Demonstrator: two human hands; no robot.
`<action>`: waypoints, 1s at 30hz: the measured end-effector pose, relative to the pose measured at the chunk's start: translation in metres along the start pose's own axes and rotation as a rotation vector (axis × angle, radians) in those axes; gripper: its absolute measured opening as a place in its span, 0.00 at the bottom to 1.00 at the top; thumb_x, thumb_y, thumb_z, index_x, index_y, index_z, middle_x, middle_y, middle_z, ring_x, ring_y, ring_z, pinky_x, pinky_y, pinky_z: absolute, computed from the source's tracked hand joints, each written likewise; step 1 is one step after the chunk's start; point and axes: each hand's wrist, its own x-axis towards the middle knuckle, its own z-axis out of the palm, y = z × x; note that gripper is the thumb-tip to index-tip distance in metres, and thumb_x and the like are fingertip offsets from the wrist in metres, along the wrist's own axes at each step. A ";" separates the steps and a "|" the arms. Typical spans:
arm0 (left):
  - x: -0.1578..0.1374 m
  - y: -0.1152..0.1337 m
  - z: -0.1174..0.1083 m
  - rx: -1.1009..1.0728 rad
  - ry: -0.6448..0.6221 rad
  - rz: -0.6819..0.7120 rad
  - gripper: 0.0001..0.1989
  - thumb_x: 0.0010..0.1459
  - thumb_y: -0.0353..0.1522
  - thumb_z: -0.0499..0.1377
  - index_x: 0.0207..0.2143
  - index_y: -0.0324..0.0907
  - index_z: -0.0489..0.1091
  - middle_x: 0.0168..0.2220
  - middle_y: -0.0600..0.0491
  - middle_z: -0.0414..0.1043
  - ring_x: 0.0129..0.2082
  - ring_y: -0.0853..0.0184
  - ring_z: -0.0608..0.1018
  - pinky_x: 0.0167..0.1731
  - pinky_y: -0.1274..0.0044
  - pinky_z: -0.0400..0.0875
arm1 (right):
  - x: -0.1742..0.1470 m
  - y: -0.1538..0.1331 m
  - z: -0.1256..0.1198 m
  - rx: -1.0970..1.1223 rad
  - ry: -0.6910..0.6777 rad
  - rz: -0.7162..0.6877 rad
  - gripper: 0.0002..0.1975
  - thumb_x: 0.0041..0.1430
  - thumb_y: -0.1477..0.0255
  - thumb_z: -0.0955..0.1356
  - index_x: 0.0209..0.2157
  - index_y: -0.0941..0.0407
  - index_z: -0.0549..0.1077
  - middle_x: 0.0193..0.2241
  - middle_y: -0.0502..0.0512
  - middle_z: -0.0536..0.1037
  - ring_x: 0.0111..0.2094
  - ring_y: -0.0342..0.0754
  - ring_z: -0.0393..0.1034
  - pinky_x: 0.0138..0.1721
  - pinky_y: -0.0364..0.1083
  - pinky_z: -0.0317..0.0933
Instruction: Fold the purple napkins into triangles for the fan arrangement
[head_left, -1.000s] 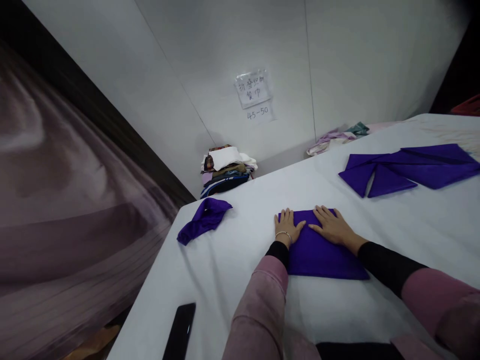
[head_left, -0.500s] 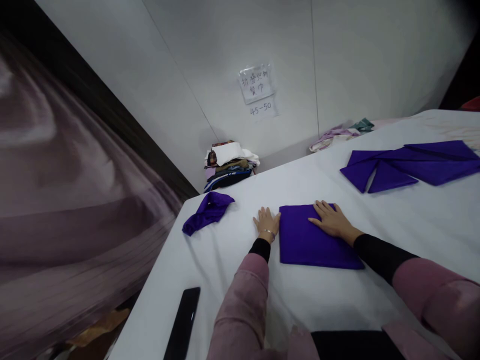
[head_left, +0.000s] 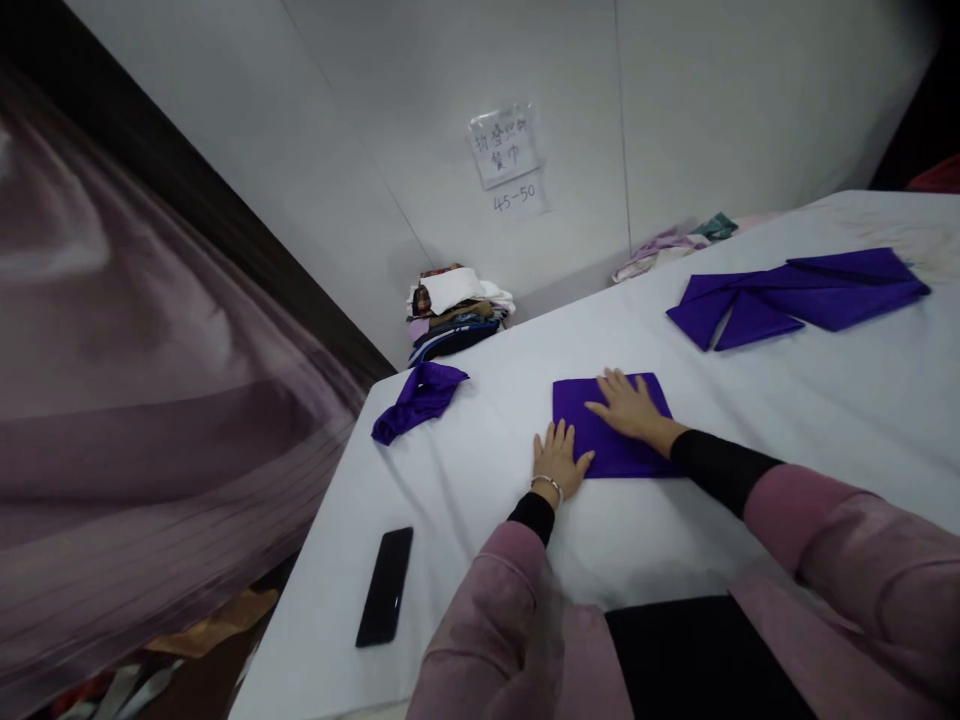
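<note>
A purple cloth napkin point(head_left: 600, 452), folded into a flat rectangle, lies on the white-covered table point(head_left: 480, 480). My right hand point(head_left: 628, 405) rests flat on its upper middle with fingers spread, hiding part of the cloth. At the napkin's near left corner, my left hand point(head_left: 559, 460) lies palm down with its fingers apart, the thumb over the cloth's edge. Neither hand grips anything.
A crumpled purple cloth point(head_left: 420, 398) lies at the table's far left. Folded purple cloths point(head_left: 817, 292) lie far right. A black phone point(head_left: 385, 587) sits near the left edge. Piled clothes point(head_left: 456, 315) stand by the wall beyond, below a paper sign point(head_left: 504, 147).
My left hand has slid along the napkin's left side to its near corner, onto the edge. My right hand remains flat on the cloth. The view has shifted slightly.
</note>
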 end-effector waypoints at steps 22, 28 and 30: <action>0.002 -0.003 0.000 -0.001 0.001 -0.009 0.36 0.61 0.51 0.35 0.65 0.41 0.45 0.67 0.50 0.40 0.66 0.59 0.43 0.61 0.57 0.39 | -0.085 0.030 0.020 -0.089 0.092 -0.072 0.38 0.60 0.47 0.49 0.63 0.56 0.53 0.64 0.65 0.52 0.64 0.61 0.40 0.59 0.65 0.36; 0.008 0.018 -0.009 0.013 0.031 -0.077 0.34 0.62 0.47 0.40 0.65 0.38 0.45 0.67 0.47 0.38 0.66 0.54 0.41 0.60 0.54 0.40 | -0.085 0.028 0.017 -0.098 0.066 -0.071 0.38 0.60 0.46 0.50 0.63 0.56 0.54 0.63 0.67 0.51 0.64 0.61 0.40 0.58 0.65 0.36; 0.013 0.035 -0.009 0.010 0.097 -0.043 0.32 0.63 0.44 0.40 0.65 0.40 0.44 0.67 0.48 0.38 0.66 0.56 0.41 0.61 0.55 0.40 | -0.084 0.028 0.018 -0.096 0.068 -0.072 0.37 0.61 0.47 0.50 0.63 0.55 0.54 0.64 0.66 0.51 0.64 0.61 0.40 0.58 0.65 0.36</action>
